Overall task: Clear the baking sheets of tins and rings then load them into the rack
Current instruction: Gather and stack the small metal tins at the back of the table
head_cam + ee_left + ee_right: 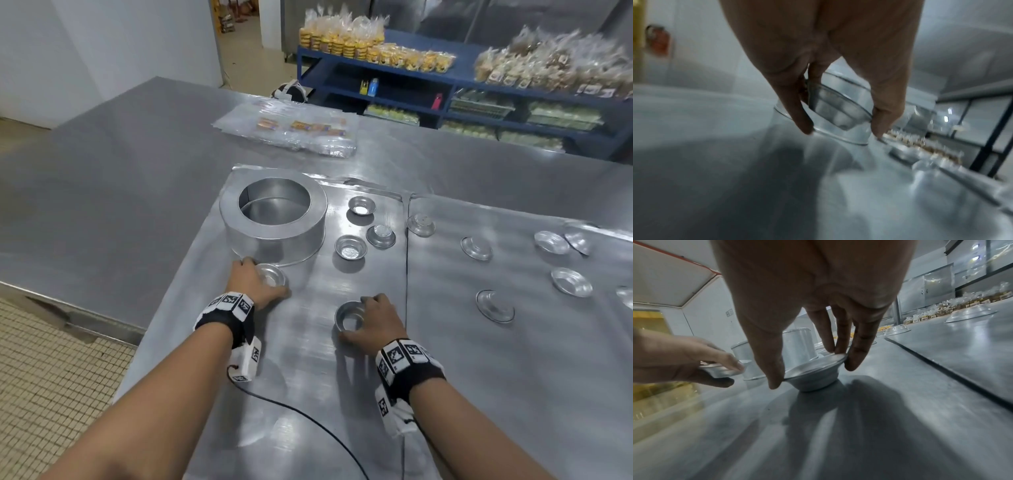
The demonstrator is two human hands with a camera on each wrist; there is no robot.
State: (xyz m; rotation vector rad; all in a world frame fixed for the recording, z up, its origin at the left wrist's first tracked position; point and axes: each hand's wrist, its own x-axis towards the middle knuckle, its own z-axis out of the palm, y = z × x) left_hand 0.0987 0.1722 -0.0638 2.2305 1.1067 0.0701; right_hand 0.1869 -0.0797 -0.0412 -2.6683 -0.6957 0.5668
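Two baking sheets lie side by side on the steel table, the left sheet (308, 359) under my hands and the right sheet (513, 359) beside it. My left hand (255, 281) pinches a small round tin (272, 275) by its rim, just in front of the big metal ring (274, 219). In the left wrist view that tin (838, 112) hangs tilted between thumb and fingers. My right hand (375, 318) pinches another small tin (350, 317), whose base still touches the sheet in the right wrist view (813, 378). Three more tins (351, 247) stand right of the ring.
Several small tins (495, 306), some upside down, are scattered over the right sheet. A pile of clear plastic bags (291, 126) lies farther back on the table. Blue shelves (445, 89) with bagged baked goods stand behind. The table edge and tiled floor (51, 377) are to my left.
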